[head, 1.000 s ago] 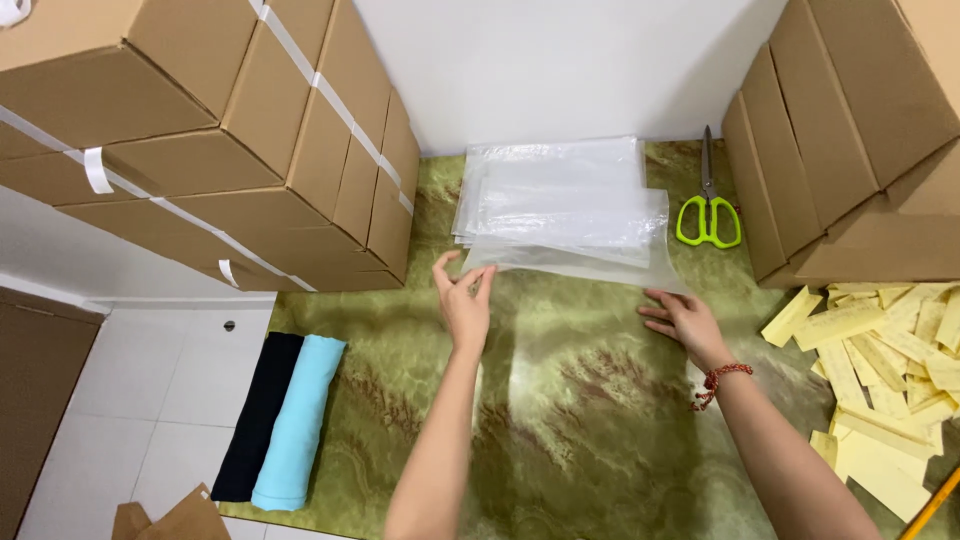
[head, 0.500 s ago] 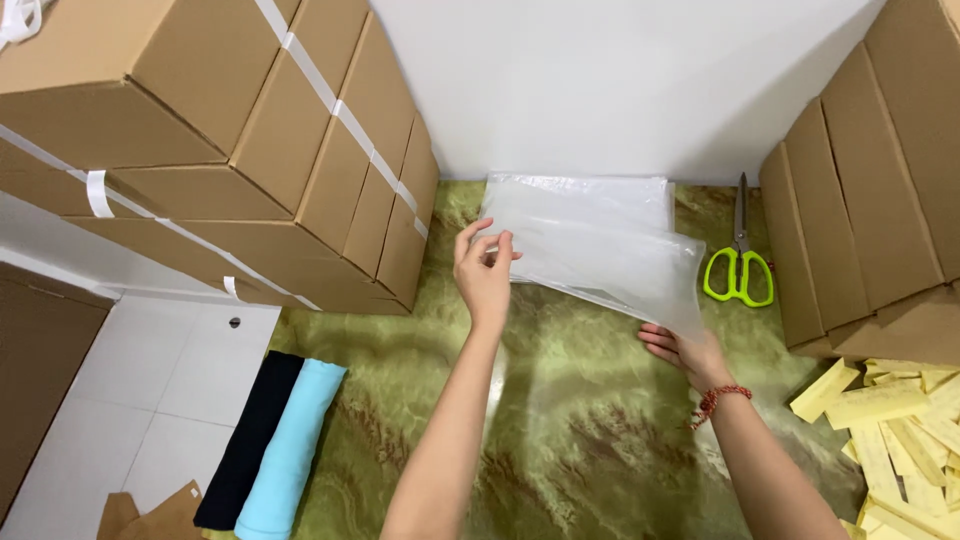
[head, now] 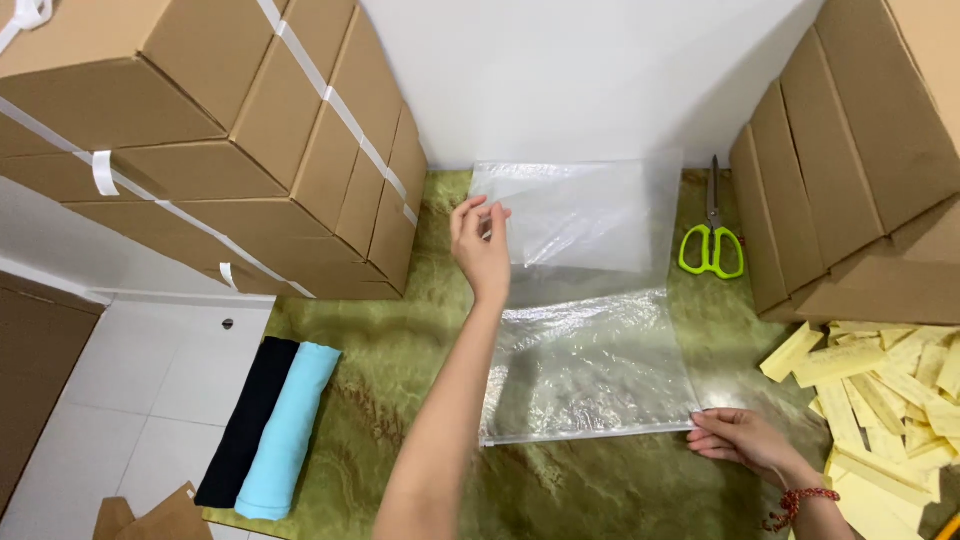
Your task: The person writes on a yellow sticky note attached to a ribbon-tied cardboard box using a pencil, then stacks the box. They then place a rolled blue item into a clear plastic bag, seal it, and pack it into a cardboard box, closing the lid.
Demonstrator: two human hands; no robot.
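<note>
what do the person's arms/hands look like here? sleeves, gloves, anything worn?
Both forearms are bare: no sleeves in view, no gloves. The left hand wears nothing visible. The right hand has a red beaded bracelet at the wrist. No rings or watch visible.

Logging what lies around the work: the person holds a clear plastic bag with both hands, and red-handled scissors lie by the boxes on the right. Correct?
Not quite: the head view shows the scissors have green handles, not red. The left hand and right hand do hold the clear plastic bag.
</note>
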